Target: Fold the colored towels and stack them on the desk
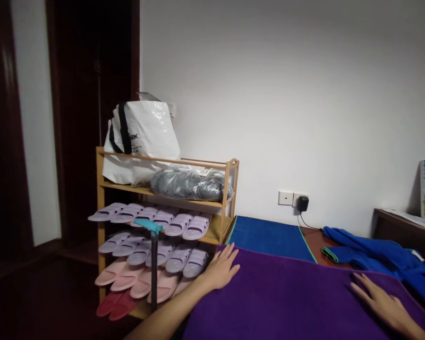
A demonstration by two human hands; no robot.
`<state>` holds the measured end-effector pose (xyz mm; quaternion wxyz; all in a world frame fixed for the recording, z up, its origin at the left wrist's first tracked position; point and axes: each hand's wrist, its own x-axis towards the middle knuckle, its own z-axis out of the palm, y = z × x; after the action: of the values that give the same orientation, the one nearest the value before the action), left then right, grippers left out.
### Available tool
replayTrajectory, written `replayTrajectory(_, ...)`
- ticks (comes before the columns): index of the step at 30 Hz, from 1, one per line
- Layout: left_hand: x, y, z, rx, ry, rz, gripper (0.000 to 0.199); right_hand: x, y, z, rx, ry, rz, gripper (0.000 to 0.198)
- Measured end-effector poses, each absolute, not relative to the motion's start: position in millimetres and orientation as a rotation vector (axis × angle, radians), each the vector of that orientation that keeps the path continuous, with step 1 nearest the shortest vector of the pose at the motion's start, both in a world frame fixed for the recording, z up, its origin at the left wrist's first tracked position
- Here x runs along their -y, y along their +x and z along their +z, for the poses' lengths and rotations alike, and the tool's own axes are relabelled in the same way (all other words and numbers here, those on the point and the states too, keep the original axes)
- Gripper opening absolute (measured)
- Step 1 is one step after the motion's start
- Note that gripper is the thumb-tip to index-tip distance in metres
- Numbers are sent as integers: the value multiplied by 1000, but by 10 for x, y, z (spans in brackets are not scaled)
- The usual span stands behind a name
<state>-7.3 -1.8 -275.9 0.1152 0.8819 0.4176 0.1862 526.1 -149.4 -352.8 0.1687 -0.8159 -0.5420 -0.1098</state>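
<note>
A purple towel [290, 297] lies spread out over the table in front of me. My left hand [222, 267] rests flat on its far left corner, fingers stretched. On the towel's right part lies my right hand [378, 300], palm down with the fingers extended. Behind the purple towel, a flat blue towel [269, 233] with green edging reaches toward the wall. Beyond my right hand sits a crumpled blue cloth [378, 252], with a small rolled end trimmed in green.
Left of the table stands a wooden shoe rack [230, 189] with rows of slippers [177, 224], a white bag [148, 132] and plastic-wrapped grey items [191, 184]. A black stick with a teal handle [148, 225] rises before it. A black charger [302, 203] is plugged into the wall.
</note>
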Motion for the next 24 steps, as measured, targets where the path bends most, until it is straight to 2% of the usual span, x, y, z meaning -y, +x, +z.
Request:
replayTrajectory(3, 55, -43, -2836, -1377, 2620, 360, 61, 1556, 5159, -3533, 1805, -2358, -209, 52)
replayTrajectory(7, 34, -46, -2858, -1398, 2619, 337, 63, 1655, 4669, -3266, 1849, -2273, -385, 54)
replayTrajectory(10, 24, -48, -2871, -1437, 2587, 358, 62, 1869, 3862, -3017, 1795, -2168, -234, 62)
replayTrajectory(16, 47, -23, -2830, -1430, 2588, 380, 62, 2489, 2506, -2976, 2163, -1959, 83, 56)
replayTrajectory(21, 430, -12, -2568, -1438, 2700, 589, 51, 2684, 2443, -2896, 2131, -1912, -80, 56)
replayTrajectory(24, 860, -197, -2452, -1122, 2827, 701, 47, 2702, 2813, -2921, 2046, -1913, -217, 57)
